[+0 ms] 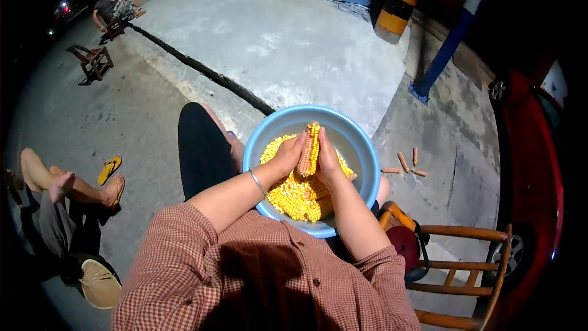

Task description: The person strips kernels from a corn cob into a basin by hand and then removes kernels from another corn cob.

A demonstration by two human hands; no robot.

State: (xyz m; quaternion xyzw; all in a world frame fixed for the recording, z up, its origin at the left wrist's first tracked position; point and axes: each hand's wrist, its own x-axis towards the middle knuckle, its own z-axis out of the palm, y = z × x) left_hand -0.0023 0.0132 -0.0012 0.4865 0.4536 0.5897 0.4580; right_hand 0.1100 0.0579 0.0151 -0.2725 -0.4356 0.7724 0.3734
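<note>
Upright between my palms stands a partly shelled corn cob (311, 150), with yellow kernels on its right side and a bare pinkish core on its left. My left hand (288, 156), a silver bangle on its wrist, presses the cob from the left. From the right, my right hand (329, 159) closes against it. Both hands are over a blue plastic basin (371, 153) resting at my lap. Loose yellow corn kernels (275, 147) and unshelled corn ears (300, 207) lie inside it, partly hidden by my hands and forearms.
Several bare cobs (402, 162) lie on the concrete right of the basin. A wooden chair (459, 231) is close at my right, beside a red car (533, 165). Left are another person's bare legs (86, 190), a yellow flip-flop (109, 170) and a small wooden chair (92, 61).
</note>
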